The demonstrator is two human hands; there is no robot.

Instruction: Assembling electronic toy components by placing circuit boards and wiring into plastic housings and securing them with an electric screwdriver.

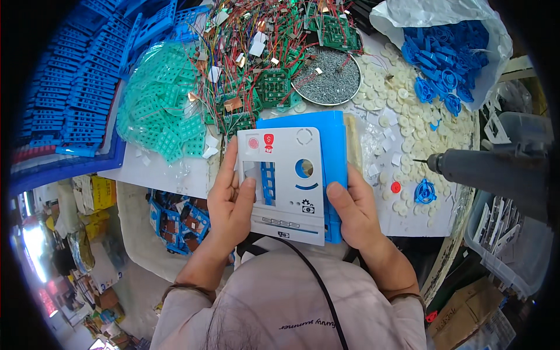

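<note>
A light grey faceplate (286,151) with printed icons, a rectangular window and a round hole is in front of my body, tilted slightly. Behind it, and showing past its top and right edges, is a blue plastic panel (336,157). My left hand (230,201) grips the faceplate's left edge, thumb on its face and fingers behind. Closed on the blue panel's right edge is my right hand (357,207), with its thumb on the front. Blue bars show through the faceplate's window. Whether the two pieces are joined I cannot tell.
An electric screwdriver (478,169) juts in from the right, over white discs (408,140). At the back are a bowl of screws (329,76), wired circuit boards (273,87), a bag of green keypads (163,105) and stacked blue panels (87,111). A bin (137,233) stands below left.
</note>
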